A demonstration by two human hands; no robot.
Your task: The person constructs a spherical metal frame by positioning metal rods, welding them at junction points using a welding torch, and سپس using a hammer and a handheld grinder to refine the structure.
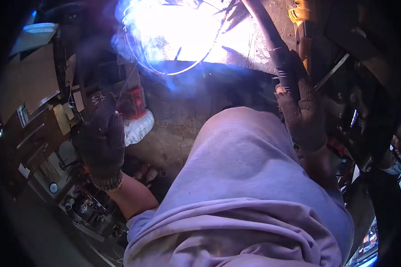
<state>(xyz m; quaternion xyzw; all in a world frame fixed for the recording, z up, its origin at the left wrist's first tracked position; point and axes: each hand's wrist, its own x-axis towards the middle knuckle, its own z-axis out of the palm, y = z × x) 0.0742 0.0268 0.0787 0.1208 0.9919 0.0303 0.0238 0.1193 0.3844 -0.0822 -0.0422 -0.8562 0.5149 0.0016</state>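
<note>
My right hand point(300, 111), in a dark knit glove with bare fingertips, is wrapped round the dark tubular handle of a welding torch point(272, 42). The torch runs up and left toward a white-blue glare at the top, and its tip does not show. Under the glare lies a pale metal workpiece point(249, 49), mostly washed out. A thin wire loop point(167, 74) hangs over its near edge. To the left, my left hand point(102, 138), also in a dark glove, is raised with its fingers closed. Shadow hides what it holds, if anything.
Blue smoke drifts left of the glare. Beside my left hand are a red box point(132, 103) and a white wrapped bundle point(139, 127). Boards and sheets point(35, 80) stand at far left. A yellow tool point(300, 15) is at upper right. My clothed leg point(245, 151) fills the middle.
</note>
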